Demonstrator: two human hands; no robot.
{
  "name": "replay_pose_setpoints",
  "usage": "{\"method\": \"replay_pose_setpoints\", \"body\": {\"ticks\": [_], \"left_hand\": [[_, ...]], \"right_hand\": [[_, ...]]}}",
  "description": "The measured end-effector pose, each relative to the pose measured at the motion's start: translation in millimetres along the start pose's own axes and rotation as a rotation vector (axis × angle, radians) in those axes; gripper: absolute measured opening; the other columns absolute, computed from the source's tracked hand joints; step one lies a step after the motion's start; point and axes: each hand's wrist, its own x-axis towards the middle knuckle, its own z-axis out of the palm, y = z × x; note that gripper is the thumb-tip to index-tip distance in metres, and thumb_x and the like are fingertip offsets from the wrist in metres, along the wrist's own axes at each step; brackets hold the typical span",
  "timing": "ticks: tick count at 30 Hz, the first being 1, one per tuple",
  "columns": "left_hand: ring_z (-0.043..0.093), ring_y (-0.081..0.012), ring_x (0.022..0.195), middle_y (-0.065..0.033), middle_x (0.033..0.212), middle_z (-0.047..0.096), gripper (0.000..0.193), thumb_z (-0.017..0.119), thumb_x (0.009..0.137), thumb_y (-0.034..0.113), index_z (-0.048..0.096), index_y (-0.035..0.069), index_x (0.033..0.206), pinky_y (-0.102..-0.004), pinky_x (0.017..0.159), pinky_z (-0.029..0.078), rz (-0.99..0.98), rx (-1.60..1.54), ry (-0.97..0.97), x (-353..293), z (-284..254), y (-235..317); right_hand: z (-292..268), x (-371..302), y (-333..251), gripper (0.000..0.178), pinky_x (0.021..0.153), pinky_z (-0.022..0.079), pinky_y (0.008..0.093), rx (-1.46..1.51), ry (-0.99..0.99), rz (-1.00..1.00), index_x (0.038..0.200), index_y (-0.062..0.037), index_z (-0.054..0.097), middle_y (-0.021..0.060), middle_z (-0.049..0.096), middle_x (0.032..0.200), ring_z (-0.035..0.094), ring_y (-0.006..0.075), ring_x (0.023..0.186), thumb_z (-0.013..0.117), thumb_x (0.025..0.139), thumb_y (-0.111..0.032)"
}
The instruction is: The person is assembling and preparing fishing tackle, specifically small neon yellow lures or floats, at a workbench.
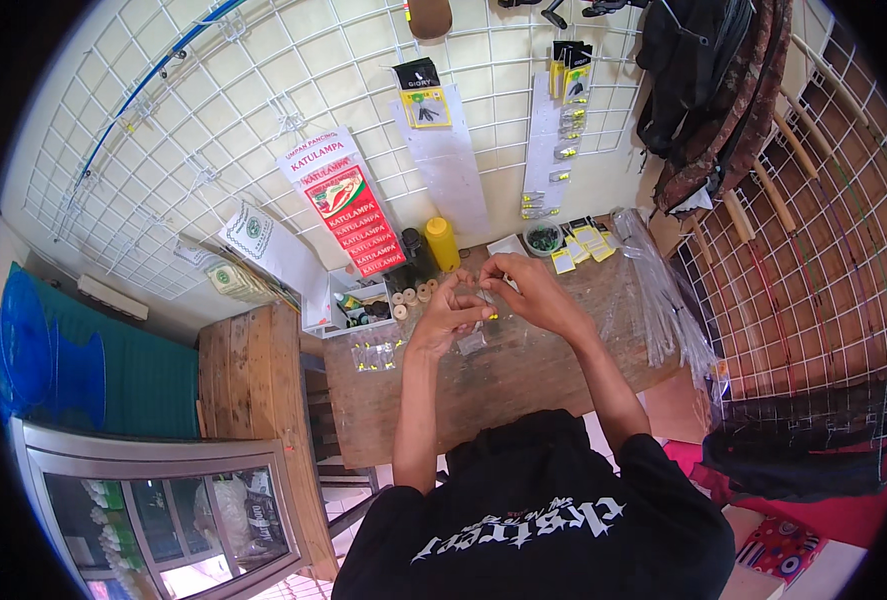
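Note:
Both my hands are raised close together over the wooden table. With fingers closed in a pinch, my left hand holds what looks like a small clear plastic packet with a yellow bit by the fingertips. My right hand meets it from the other side, thumb and forefinger pinched at the packet's upper part; its exact contents are too small to make out. Below the hands lies another clear packet. Several small clear packets with yellow bits lie in a row left of my left hand.
Behind the hands stand a yellow bottle, cork-coloured rings and a white box of small items. A round tub, yellow cards and long plastic sleeves lie at the right. White wire grid lines the wall.

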Motion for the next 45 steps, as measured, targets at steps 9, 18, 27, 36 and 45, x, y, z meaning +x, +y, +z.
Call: {"method": "replay_pose_setpoints", "body": {"ticks": [9, 18, 27, 36, 45], "left_hand": [[0.047, -0.0024, 0.049, -0.0113, 0.090, 0.068, 0.041, 0.072, 0.075, 0.001, 0.048, 0.009, 0.106, -0.0167, 0.041, 0.031, 0.066, -0.028, -0.004, -4, 2, 1], [0.050, -0.0035, 0.051, -0.0038, 0.082, 0.066, 0.034, 0.073, 0.077, 0.007, 0.063, -0.001, 0.108, -0.0177, 0.043, 0.038, 0.179, 0.407, 0.129, -9, 9, 39], [0.047, -0.0019, 0.049, -0.0012, 0.072, 0.065, 0.017, 0.074, 0.078, 0.012, 0.071, 0.001, 0.091, -0.0169, 0.044, 0.033, 0.172, 0.664, 0.101, -9, 11, 50], [0.039, -0.0017, 0.040, -0.0094, 0.088, 0.069, 0.017, 0.068, 0.085, 0.015, 0.067, 0.002, 0.095, -0.0158, 0.035, 0.025, 0.181, -0.059, 0.314, -10, 12, 12], [0.041, -0.0018, 0.039, -0.0118, 0.091, 0.068, 0.013, 0.067, 0.086, 0.014, 0.065, 0.002, 0.092, -0.0154, 0.033, 0.025, 0.137, -0.189, 0.381, -11, 30, -1]], "right_hand": [[-1, 1, -10, 0.011, 0.065, 0.045, 0.0329, 0.118, 0.015, 0.097, 0.091, 0.0025, 0.058, 0.0130, 0.062, 0.081, 0.057, 0.0223, 0.069, 0.061, 0.085, -0.006], [-3, 1, -4, 0.012, 0.087, 0.041, 0.0383, -0.103, 0.034, -0.118, 0.091, -0.0039, 0.061, 0.0130, 0.053, 0.104, 0.052, 0.0301, 0.100, 0.065, 0.081, -0.009], [-4, 5, -4, 0.018, 0.090, 0.041, 0.0375, -0.080, -0.003, -0.115, 0.094, -0.0051, 0.062, 0.0128, 0.051, 0.110, 0.051, 0.0310, 0.106, 0.068, 0.079, -0.011], [61, -45, 28, 0.015, 0.076, 0.045, 0.0237, 0.619, 0.657, 0.347, 0.095, -0.0019, 0.061, 0.0002, 0.062, 0.089, 0.057, 0.0066, 0.084, 0.068, 0.085, -0.011], [70, -54, 22, 0.026, 0.085, 0.049, 0.0271, 1.028, 0.401, 0.456, 0.115, 0.0008, 0.060, 0.0112, 0.065, 0.109, 0.063, 0.0155, 0.099, 0.058, 0.092, -0.011]]}}
